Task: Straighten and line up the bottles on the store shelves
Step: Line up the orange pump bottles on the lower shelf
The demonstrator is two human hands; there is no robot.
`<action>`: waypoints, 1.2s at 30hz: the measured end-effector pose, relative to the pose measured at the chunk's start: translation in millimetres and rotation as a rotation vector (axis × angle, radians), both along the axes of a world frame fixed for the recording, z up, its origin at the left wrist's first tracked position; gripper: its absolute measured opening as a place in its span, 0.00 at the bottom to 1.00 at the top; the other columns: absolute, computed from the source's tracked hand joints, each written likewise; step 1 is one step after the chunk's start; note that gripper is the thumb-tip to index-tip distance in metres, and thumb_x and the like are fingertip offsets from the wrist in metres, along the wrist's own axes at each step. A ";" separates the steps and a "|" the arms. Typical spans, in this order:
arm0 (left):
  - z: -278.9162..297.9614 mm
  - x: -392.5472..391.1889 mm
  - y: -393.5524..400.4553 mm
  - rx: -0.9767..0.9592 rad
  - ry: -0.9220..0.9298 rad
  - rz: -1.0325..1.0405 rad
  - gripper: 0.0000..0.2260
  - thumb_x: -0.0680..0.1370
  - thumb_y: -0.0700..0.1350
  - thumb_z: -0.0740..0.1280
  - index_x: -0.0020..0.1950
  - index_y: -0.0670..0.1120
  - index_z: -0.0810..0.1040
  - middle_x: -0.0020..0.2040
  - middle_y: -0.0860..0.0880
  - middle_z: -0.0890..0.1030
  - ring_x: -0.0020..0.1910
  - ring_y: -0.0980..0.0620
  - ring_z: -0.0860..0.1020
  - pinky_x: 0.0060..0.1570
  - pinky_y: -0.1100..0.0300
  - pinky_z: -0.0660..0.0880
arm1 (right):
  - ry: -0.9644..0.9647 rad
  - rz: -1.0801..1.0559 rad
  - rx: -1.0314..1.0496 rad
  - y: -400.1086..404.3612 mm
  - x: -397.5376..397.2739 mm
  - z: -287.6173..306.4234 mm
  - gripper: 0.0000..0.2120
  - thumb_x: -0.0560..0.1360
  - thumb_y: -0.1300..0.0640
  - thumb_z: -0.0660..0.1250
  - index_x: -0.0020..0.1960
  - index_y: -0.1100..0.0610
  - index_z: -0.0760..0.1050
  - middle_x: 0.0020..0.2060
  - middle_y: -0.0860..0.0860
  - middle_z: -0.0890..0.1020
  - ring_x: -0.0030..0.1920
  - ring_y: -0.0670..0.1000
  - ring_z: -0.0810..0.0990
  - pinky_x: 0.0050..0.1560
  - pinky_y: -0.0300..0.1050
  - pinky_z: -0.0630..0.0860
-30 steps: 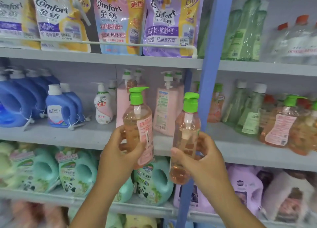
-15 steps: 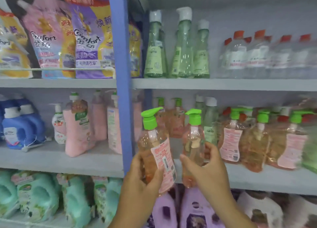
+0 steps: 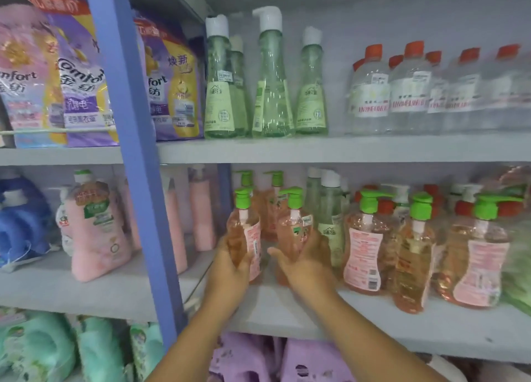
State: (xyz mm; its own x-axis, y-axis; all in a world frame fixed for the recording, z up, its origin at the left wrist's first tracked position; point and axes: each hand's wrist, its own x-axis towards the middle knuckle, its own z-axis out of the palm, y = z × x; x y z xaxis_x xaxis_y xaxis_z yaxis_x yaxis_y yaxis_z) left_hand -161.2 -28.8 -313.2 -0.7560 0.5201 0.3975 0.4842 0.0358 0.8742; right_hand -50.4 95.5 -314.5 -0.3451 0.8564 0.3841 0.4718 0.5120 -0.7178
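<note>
Grey store shelves (image 3: 330, 149) on a blue upright post (image 3: 135, 157)

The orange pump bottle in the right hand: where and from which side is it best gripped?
Probably around the wide lower body of the orange pump bottle, from the front, as the right hand wraps it. It stands upright; the green pump head is narrow and offers less hold, and a green bottle crowds its right side.

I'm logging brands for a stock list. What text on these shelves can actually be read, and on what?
"Comfort", partly cut off: purple refill pouch, top left shelf.
"fort": pouch just right of the blue post.
Red lettering on the clear red-capped bottles: too blurred.
Labels on the two pump bottles held by the left hand and right hand: too small.
</note>
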 end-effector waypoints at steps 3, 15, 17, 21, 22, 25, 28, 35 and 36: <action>3.2 -17.1 17.1 -0.078 0.039 0.011 0.19 0.81 0.45 0.69 0.69 0.53 0.66 0.51 0.57 0.80 0.44 0.59 0.79 0.41 0.67 0.73 | 0.001 0.001 -0.011 16.3 -18.7 3.5 0.52 0.67 0.29 0.72 0.78 0.58 0.57 0.71 0.57 0.70 0.72 0.58 0.68 0.69 0.54 0.71; 4.7 -48.6 69.9 -0.191 -0.017 0.275 0.34 0.70 0.59 0.76 0.70 0.48 0.67 0.66 0.46 0.76 0.62 0.41 0.78 0.58 0.45 0.77 | 0.155 -0.017 -0.010 42.1 -71.6 -3.1 0.49 0.67 0.30 0.73 0.72 0.63 0.64 0.60 0.60 0.80 0.60 0.60 0.80 0.59 0.50 0.78; -1.4 -51.5 72.7 -0.244 -0.026 0.261 0.44 0.68 0.60 0.78 0.77 0.47 0.62 0.72 0.45 0.71 0.69 0.41 0.73 0.65 0.47 0.73 | 0.265 0.042 -0.037 46.3 -70.5 -7.8 0.41 0.71 0.33 0.71 0.73 0.59 0.65 0.61 0.56 0.80 0.62 0.57 0.80 0.63 0.49 0.77; -8.0 -55.0 73.6 -0.134 -0.109 0.138 0.31 0.73 0.52 0.73 0.74 0.54 0.66 0.65 0.50 0.78 0.65 0.44 0.77 0.60 0.52 0.74 | 0.367 0.204 -0.113 55.4 -63.5 -3.9 0.31 0.72 0.49 0.75 0.71 0.46 0.66 0.55 0.40 0.83 0.54 0.37 0.81 0.57 0.36 0.75; -6.8 -55.6 73.3 -0.124 -0.106 0.129 0.28 0.75 0.51 0.71 0.74 0.53 0.67 0.65 0.50 0.79 0.65 0.43 0.78 0.60 0.52 0.74 | 0.366 0.222 -0.114 56.6 -64.0 -3.5 0.31 0.71 0.52 0.76 0.70 0.44 0.67 0.53 0.39 0.84 0.52 0.35 0.81 0.55 0.35 0.76; -8.5 -58.5 75.2 -0.171 -0.051 0.117 0.39 0.77 0.51 0.71 0.83 0.47 0.55 0.77 0.44 0.69 0.75 0.42 0.70 0.71 0.51 0.68 | 0.391 0.243 -0.110 57.8 -67.4 -8.6 0.32 0.69 0.54 0.75 0.70 0.45 0.69 0.53 0.40 0.85 0.54 0.37 0.83 0.60 0.41 0.79; -5.0 -62.6 83.6 -0.240 -0.043 0.182 0.50 0.74 0.57 0.75 0.83 0.41 0.48 0.80 0.40 0.62 0.78 0.40 0.63 0.74 0.50 0.63 | 0.397 0.240 -0.110 59.9 -68.2 -10.1 0.32 0.67 0.47 0.75 0.70 0.46 0.70 0.56 0.42 0.84 0.57 0.41 0.83 0.63 0.50 0.79; -4.8 -69.5 100.6 -0.123 -0.081 0.140 0.24 0.69 0.55 0.72 0.63 0.58 0.72 0.53 0.55 0.83 0.57 0.50 0.81 0.59 0.50 0.78 | 0.385 0.184 -0.076 58.2 -71.1 -11.9 0.42 0.63 0.37 0.74 0.73 0.47 0.65 0.63 0.46 0.80 0.64 0.48 0.79 0.66 0.53 0.76; -4.6 -69.4 101.4 -0.119 -0.064 0.155 0.25 0.68 0.56 0.72 0.64 0.57 0.72 0.53 0.53 0.83 0.57 0.49 0.80 0.60 0.49 0.78 | 0.387 0.179 -0.078 59.5 -74.0 -11.4 0.44 0.63 0.37 0.74 0.74 0.48 0.64 0.63 0.47 0.79 0.64 0.49 0.79 0.67 0.53 0.76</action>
State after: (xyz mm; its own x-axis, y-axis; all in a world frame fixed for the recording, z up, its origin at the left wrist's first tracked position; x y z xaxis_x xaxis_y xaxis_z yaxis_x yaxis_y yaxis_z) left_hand -230.6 72.7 -317.8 -0.8526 0.4355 0.2888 0.4083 0.2104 0.8883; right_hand -124.4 155.0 -325.9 -0.3341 0.8277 0.4509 0.0690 0.4986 -0.8641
